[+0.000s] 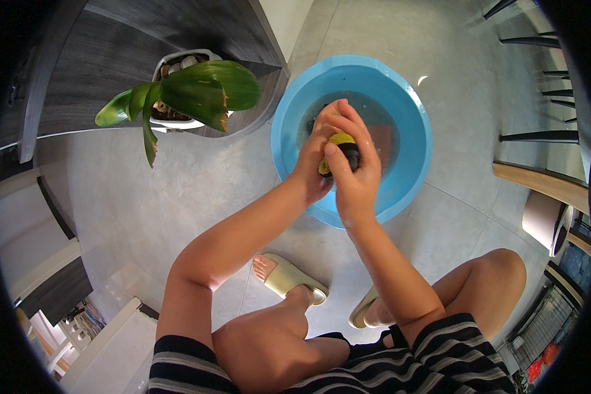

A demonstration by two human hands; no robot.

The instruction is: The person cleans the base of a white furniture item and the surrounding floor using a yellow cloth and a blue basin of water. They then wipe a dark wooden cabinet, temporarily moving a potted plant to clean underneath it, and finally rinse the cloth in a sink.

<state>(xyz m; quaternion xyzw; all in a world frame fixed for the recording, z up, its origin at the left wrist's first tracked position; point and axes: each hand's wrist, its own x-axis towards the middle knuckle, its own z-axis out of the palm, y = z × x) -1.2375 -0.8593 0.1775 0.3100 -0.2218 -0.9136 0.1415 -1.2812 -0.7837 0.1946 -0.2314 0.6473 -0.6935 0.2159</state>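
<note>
Cupped together over a blue plastic basin (352, 66), my two hands squeeze a yellow and black wad (344, 143) that looks like cloth or knit. My left hand (311, 162) wraps it from the left and below. From the right, my right hand (362, 167) closes over it, thumb pressed on the yellow part. Most of the wad is hidden by my fingers. Water stands in the basin. A flat reddish thing (381, 143) lies in the water to the right of my hands, and something dark shows at the left, partly covered.
A potted plant (197, 88) with broad green leaves stands on a dark wooden shelf (246, 115) at upper left. Black chair legs (537, 137) rise at the right. My feet in pale slippers (290, 280) rest on the grey tiled floor (207, 187). A wire rack (541, 320) is at lower right.
</note>
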